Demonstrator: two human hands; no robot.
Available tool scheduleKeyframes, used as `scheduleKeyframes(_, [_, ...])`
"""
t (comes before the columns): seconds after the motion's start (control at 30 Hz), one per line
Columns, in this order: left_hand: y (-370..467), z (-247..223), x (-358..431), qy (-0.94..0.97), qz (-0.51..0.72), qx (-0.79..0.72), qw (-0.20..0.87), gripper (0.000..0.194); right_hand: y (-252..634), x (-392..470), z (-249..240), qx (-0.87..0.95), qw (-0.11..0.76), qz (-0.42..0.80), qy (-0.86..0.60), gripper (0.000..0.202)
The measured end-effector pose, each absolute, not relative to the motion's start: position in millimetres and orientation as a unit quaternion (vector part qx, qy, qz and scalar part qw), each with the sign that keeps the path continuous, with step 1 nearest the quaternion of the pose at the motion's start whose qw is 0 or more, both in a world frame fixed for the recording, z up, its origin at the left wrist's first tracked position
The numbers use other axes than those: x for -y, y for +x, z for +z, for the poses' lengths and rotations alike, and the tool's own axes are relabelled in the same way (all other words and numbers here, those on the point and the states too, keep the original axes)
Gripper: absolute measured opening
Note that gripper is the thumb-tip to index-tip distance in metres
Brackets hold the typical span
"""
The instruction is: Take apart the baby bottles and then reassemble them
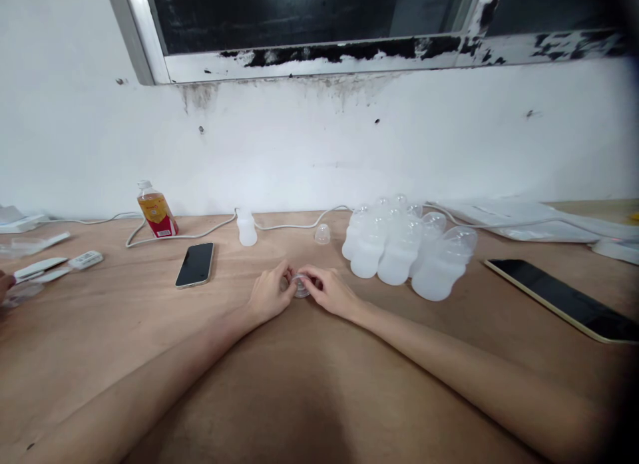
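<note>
My left hand (272, 291) and my right hand (332, 289) meet at the middle of the table. Between their fingertips is a small round see-through plastic piece (301, 288), low at the tabletop. Fingers of both hands close on its opposite sides and hide part of it; its exact kind is not plain. Beyond the hands stands a see-through dome-shaped cap (322, 234). A frosted white bottle (246, 228) without a dome is upright behind my left hand. To the right of my right hand, several frosted bottles with see-through domed tops (394, 254) stand close together.
A dark phone (195, 264) lies left of my hands, and a larger one (559, 297) lies far right. A drink bottle (157, 210) and a white cable (299, 226) are near the wall. Another person's hand (4, 284) shows at the left edge beside white plastic pieces (42, 267).
</note>
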State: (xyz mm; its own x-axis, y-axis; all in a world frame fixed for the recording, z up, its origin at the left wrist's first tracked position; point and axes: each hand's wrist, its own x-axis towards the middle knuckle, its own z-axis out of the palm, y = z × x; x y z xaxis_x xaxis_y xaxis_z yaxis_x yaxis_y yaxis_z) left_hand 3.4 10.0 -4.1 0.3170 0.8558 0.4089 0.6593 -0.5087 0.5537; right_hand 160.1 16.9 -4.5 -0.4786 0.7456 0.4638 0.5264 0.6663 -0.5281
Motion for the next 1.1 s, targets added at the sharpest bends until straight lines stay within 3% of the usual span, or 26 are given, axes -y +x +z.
scheduleKeyframes(0.27, [1.8,-8.3,-16.0,0.782,0.397,-0.448,0.174,0.016,160.1,-16.9,-2.5,0.829,0.403,0.133,-0.365,0.029])
scheduleKeyframes(0.77, [1.4,-3.6,-11.5,0.819,0.295,-0.490,0.036,0.011,161.9,-20.0,-9.1,0.849,0.365,0.126,-0.361,0.035])
scheduleKeyframes(1.1, [0.7,-7.5,-15.0,0.817,0.333,-0.461,0.093,0.006,160.6,-19.9,-8.8,0.848,0.356,0.132,-0.371,0.029])
